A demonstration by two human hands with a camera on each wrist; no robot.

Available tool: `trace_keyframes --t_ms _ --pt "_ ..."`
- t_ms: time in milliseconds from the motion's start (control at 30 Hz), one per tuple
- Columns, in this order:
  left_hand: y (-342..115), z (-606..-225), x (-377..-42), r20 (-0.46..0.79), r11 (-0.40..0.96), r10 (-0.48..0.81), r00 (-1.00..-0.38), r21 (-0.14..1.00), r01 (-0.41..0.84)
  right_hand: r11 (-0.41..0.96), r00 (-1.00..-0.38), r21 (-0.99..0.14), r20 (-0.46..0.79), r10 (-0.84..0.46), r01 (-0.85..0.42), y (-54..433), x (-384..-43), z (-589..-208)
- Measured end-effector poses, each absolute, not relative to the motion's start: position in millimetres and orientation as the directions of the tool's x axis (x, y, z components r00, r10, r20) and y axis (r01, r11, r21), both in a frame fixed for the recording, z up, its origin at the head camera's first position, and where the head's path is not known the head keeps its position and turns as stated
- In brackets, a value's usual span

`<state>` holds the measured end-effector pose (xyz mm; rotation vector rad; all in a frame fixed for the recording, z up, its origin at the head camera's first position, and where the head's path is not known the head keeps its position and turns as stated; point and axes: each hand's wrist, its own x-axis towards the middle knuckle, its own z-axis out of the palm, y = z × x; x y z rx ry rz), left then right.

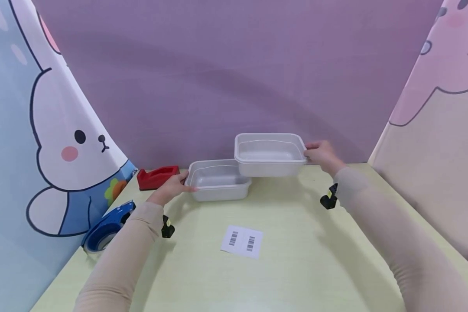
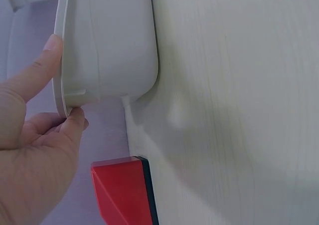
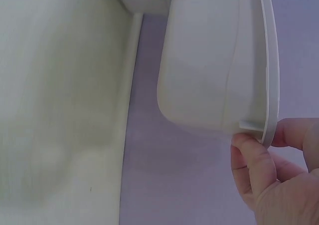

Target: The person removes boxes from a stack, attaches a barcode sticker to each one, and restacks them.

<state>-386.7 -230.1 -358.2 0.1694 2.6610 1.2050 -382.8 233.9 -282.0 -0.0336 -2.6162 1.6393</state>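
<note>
Two white plastic bins are in the head view. The left bin [image 1: 220, 193] rests on the table at the back, and my left hand [image 1: 173, 188] pinches its left rim. In the left wrist view the thumb lies on the rim of that bin [image 2: 112, 40] and the fingers curl beneath it. My right hand [image 1: 324, 156] holds the right bin [image 1: 271, 169] by its right rim, raised above the table, its left corner overlapping the left bin's right end. The right wrist view shows fingers under the rim of this raised bin [image 3: 209, 60].
A red tape dispenser [image 1: 156, 177] stands beside the left hand. A blue tape gun [image 1: 107, 229] lies at the table's left edge. A white paper with two barcodes [image 1: 242, 241] lies mid-table [image 1: 296, 277]. A purple backdrop [image 1: 218, 86] rises behind the bins.
</note>
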Motion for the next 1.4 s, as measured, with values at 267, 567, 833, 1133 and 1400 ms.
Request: trace_keyframes --t_ms 267,567,833,1133,1400 --pt "-231.9 -358.6 -386.5 -0.148 0.651 0.196 -0.969 0.759 0.016 0.470 -0.998 -0.882 0.047 0.046 -0.019 264.9 -380.9 -294.0" --pt "-230.9 -355.4 -383.9 -0.155 0.650 0.187 -0.970 0.760 0.003 0.480 -0.996 -0.877 0.041 0.078 0.001 285.1 -377.4 -309.3" --pt "-232.2 -359.4 -386.7 -0.132 0.630 0.208 -0.969 0.776 0.030 0.499 -0.995 -0.866 0.020 0.095 0.030 291.6 -380.9 -328.4" --pt "-232.9 -361.0 -389.2 -0.128 0.646 0.204 -0.971 0.762 0.035 0.522 -0.994 -0.852 0.015 0.106 0.043 297.9 -383.8 -343.5" --pt "-234.8 -362.0 -389.0 -0.139 0.644 0.202 -0.969 0.765 0.024 0.575 -0.993 -0.817 0.028 0.114 0.043 301.0 -386.6 -354.9"
